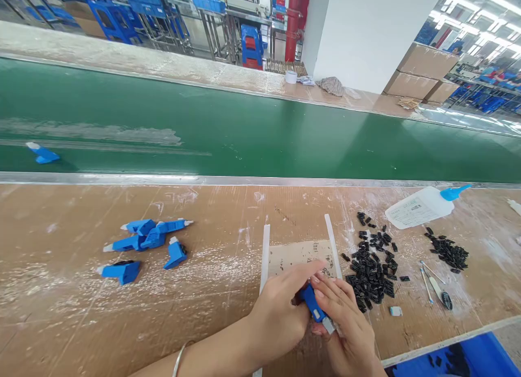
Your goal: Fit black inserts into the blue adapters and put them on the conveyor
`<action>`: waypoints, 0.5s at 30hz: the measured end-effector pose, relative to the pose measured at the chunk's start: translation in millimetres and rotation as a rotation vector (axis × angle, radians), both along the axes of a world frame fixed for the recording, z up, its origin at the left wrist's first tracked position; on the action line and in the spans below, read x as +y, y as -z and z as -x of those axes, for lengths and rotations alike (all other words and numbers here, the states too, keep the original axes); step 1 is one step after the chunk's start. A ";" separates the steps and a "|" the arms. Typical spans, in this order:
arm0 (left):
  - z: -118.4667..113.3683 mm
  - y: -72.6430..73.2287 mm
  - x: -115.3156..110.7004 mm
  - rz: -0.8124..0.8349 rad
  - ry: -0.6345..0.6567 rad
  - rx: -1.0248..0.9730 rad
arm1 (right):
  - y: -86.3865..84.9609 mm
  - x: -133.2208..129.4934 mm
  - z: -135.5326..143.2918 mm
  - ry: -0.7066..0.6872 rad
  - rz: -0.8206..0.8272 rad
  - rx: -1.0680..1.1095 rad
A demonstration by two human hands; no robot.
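Observation:
Between my two hands is a blue plastic housing with a pale clear tip (315,306), over the taped sheet on the bench. My left hand (283,301) is closed around its left side. From the right, my right hand (344,317) wraps its fingers over the same part, and the two hands touch near the fingertips. The housing's far end and underside are hidden by the fingers. Right beside my right hand lies a loose pile of small black plastic pieces (372,271). Several similar blue housings (152,237) lie to the left on the bench.
A green conveyor belt (252,138) runs behind the bench, carrying one blue housing (44,154). To the right are a white bottle with a blue nozzle (421,207), a second black pile (450,252), cotton swabs (426,284) and a blue bin (484,358) below the edge.

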State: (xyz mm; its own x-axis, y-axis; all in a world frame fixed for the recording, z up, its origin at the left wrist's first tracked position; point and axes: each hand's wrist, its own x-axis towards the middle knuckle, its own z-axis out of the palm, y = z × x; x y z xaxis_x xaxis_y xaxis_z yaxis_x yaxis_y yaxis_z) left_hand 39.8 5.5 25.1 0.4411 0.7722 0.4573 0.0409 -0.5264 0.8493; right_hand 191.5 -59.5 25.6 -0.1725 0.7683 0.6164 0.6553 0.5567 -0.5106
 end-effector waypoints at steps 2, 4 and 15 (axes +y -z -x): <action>1.1 0.7 3.6 -0.038 0.059 0.006 | 2.3 -2.1 -1.1 -0.028 0.025 -0.023; 5.5 3.3 9.4 -0.051 0.087 0.062 | 5.8 -3.2 -7.5 -0.070 0.110 -0.039; 115.7 30.5 44.1 -0.318 -0.713 1.308 | 42.9 22.4 -106.0 0.215 0.323 -0.159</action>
State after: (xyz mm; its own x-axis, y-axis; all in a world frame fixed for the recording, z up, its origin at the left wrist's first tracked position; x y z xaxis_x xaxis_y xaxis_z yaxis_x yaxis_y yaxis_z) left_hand -75.9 49.5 -5.4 0.2455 0.9401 0.2367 0.9672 -0.2211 -0.1248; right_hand 297.5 -37.1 -17.3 -0.0609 0.9467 0.3164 0.8236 0.2268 -0.5199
